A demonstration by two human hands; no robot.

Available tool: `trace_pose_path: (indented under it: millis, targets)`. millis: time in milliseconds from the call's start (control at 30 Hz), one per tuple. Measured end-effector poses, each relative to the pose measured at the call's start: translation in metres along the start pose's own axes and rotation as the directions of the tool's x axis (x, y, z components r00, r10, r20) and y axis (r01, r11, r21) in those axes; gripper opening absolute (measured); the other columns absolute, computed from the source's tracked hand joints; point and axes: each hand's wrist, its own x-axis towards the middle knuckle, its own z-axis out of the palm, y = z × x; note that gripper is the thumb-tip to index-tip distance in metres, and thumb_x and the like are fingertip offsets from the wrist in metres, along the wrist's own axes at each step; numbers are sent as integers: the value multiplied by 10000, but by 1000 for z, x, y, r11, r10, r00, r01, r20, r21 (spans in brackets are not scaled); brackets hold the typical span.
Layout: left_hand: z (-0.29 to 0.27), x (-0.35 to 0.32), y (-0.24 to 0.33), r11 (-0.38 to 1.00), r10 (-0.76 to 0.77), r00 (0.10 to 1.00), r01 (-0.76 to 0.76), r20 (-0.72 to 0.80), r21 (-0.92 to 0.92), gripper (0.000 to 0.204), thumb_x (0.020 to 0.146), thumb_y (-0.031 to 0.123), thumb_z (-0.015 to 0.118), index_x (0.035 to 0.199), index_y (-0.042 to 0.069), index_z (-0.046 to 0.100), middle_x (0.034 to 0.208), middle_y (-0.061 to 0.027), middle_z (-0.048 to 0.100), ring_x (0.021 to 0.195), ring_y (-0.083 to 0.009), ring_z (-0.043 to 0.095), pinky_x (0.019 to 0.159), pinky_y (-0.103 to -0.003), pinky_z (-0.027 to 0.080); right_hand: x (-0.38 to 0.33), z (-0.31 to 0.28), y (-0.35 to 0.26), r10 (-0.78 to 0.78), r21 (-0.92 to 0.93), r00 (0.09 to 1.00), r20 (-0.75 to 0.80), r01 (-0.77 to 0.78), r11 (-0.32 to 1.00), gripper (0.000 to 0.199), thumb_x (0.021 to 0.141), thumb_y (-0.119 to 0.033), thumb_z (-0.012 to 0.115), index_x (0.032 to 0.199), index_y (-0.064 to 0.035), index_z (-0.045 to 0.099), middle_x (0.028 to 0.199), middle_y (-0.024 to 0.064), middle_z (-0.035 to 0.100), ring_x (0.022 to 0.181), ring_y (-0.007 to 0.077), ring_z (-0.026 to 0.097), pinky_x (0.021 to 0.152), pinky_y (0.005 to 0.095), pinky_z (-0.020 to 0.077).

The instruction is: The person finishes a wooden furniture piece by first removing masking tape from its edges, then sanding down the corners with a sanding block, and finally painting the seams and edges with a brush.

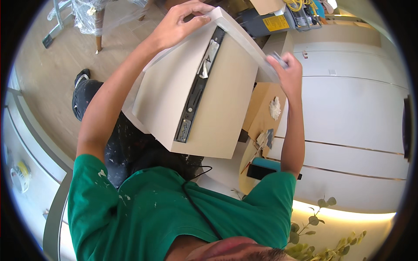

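Head view is showing you, at the far left, a pale wooden floor [65, 56] with a plastic-wrapped chair [93, 19] standing well beyond your reach, out of the way of the work. Moving right, your left hand [176, 24] is gripping the far edge of a beige drawer box [217, 100], fingers [198, 9] curled over the top and thumb pressing the near face, so the grip is clamped on the board. You are holding the box raised and tilted toward you, probably so its side is facing your eyes. Down the middle of that side a dark metal slide rail [198, 87] is running, with a scrap of protective film [205, 67] peeling off its upper part. Your dark, paint-flecked trousers [113, 143] and one shoe [81, 77] are showing under the box. Further right, your right hand [286, 65] is steadying the box's other corner, fingers closed around a small grey object I cannot identify. Below it a cardboard sheet [261, 113] is lying with a white crumpled wad [274, 108] on it, near a dark phone [260, 171]. At the far right, white cabinet panels [348, 108] are spreading across, with green leaves [320, 217] near you.
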Motion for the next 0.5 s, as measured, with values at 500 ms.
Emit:
trace_pose_path:
  millis: [500]
  targets:
    - [23,86,74,721,-13,855,-351,519,597,312,839,298,838,937,15,754,899,-112,684,814,-299,609,769,-408,484,-268,-9,51,587,377,803,-103,-514,770,195,961,-187,755,945,-10,674,796,-8,625,748,54,536,665,237,441]
